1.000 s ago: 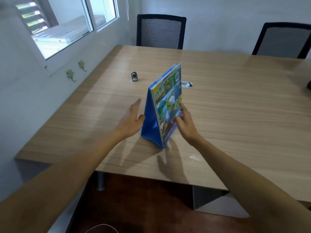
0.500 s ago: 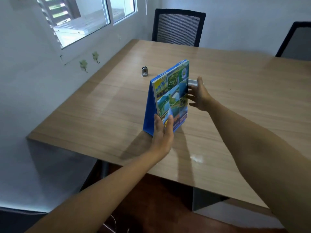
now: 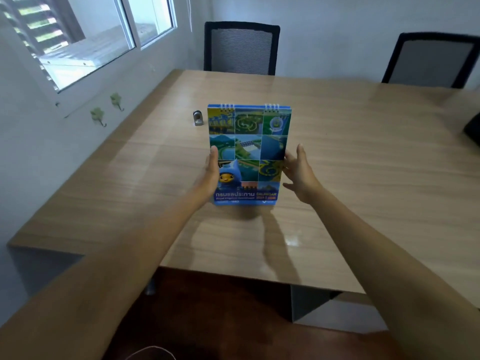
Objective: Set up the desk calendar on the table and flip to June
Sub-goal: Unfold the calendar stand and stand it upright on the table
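The desk calendar (image 3: 249, 152) stands upright on the wooden table (image 3: 363, 165), its colourful blue-and-green cover facing me and the spiral binding on top. My left hand (image 3: 209, 175) holds its left edge, with the thumb over the front of the cover. My right hand (image 3: 298, 175) is at the right edge, fingers spread, fingertips touching the side. The cover page is showing; no month page is visible.
A small metal object (image 3: 198, 118) sits on the table just behind and left of the calendar. Two black mesh chairs (image 3: 241, 48) (image 3: 431, 61) stand at the far side. A dark object (image 3: 474, 128) pokes in at the right edge. The wall with hooks (image 3: 98, 115) runs along the left.
The calendar has been turned from side-on so that its cover faces me. My left hand went from the front corner to the left edge, and my right hand came from behind to the right edge.
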The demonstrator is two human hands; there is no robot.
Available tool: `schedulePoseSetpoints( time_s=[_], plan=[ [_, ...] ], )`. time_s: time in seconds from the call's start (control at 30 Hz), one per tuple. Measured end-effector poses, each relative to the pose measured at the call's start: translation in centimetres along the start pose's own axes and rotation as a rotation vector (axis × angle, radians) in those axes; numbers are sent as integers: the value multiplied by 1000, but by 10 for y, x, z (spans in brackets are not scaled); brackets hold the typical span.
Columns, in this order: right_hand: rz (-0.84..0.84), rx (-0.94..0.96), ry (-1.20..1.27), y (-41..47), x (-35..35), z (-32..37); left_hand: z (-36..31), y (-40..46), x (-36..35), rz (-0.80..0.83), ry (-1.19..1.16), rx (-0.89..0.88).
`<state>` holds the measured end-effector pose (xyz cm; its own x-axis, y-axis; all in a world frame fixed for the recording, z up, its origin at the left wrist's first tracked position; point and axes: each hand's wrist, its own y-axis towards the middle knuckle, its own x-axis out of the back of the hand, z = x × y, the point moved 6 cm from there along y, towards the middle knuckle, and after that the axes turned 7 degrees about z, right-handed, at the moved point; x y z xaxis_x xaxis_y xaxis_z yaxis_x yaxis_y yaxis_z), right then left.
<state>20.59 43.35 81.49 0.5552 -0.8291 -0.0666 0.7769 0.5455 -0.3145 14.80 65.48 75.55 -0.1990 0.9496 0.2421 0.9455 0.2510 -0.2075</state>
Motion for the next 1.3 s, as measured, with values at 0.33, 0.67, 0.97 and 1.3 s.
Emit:
schedulePoseSetpoints(
  time_s=[0.33,0.67,0.97,1.3],
  plan=[
    [-291,139,-79,-29,1,-6,-59,-63,7,-196,-24,-127],
    [-277,146,-48,-48,-17,18,-61,-57,12,-86,-176,53],
    [-356,76,-83,-43,-10,16,-61,-40,15,-137,-221,96],
    [-424,104,-116,-56,4,29,-59,-49,38,-277,-80,82]
  ],
)
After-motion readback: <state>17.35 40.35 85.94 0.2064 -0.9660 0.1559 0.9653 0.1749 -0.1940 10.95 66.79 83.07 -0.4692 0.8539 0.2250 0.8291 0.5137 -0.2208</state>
